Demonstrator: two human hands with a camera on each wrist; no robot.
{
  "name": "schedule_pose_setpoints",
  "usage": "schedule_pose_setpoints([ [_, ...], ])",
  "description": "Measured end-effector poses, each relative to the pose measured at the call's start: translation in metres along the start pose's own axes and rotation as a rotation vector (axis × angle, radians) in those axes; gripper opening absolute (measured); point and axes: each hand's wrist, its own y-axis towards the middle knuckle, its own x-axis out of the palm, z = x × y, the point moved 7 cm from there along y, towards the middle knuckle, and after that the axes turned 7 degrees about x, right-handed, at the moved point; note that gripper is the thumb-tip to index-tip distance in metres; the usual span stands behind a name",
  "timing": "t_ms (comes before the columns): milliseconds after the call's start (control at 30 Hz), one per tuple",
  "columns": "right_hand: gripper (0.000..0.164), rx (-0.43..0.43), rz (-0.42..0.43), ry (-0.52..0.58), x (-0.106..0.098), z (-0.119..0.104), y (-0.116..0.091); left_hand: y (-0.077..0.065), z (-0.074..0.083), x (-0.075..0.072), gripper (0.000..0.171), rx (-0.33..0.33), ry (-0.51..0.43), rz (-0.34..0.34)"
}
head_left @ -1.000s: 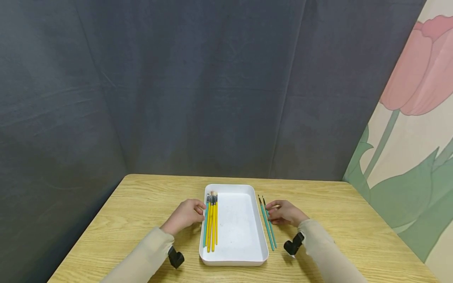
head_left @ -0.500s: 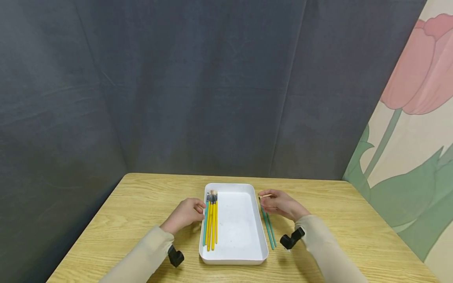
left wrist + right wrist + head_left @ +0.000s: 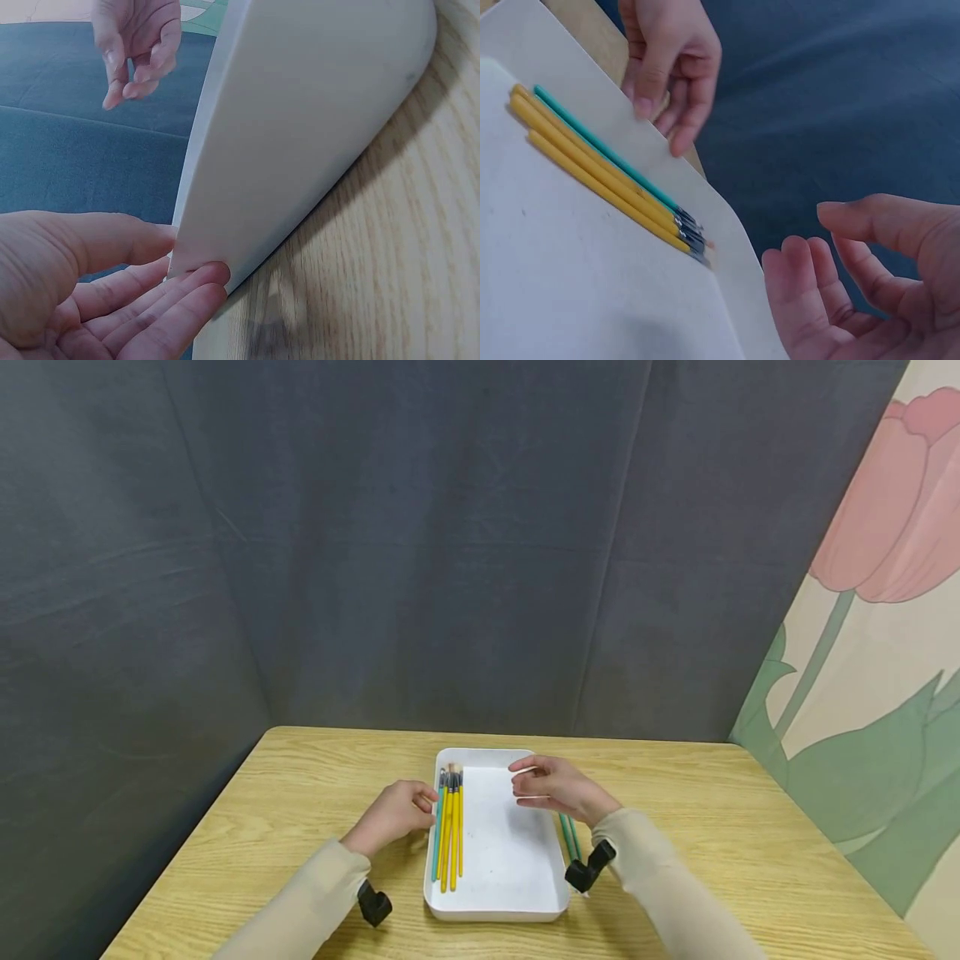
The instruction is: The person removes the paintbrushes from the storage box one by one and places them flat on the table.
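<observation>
A white tray [image 3: 497,906] lies on the table. Along its left inner side lie several paintbrushes with yellow handles [image 3: 452,843] and one teal-handled paintbrush [image 3: 437,847], bristles pointing away. My left hand [image 3: 397,814] grips the tray's left rim; in the left wrist view two of its fingers [image 3: 199,289] lie against the outer wall. My right hand [image 3: 558,789], nothing in its parted fingers, hovers over the tray's far right side. On the table right of the tray lie two teal paintbrushes [image 3: 570,837], their far ends hidden by my right hand.
The wooden table [image 3: 330,768] has its far edge against a dark curtain [image 3: 465,568]. A wall panel with painted tulips [image 3: 870,710] rises on the right. Each wrist wears a black camera [image 3: 373,906].
My right hand has moved left from the two teal paintbrushes to over the tray, with its fingers spreading. The left hand has stayed at the rim.
</observation>
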Motion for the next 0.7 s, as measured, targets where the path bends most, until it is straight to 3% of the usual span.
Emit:
schedule_pose_setpoints([
  [300, 0.043, 0.028, -0.009, -0.017, 0.028, -0.01, 0.016, 0.0, 0.001, 0.0, 0.027, 0.004, 0.009, 0.002],
  [700, 0.038, 0.1, 0.046, -0.089, 0.05, -0.011, 0.042, 0.002, 0.0, 0.001, 0.027, -0.003, 0.007, 0.002],
])
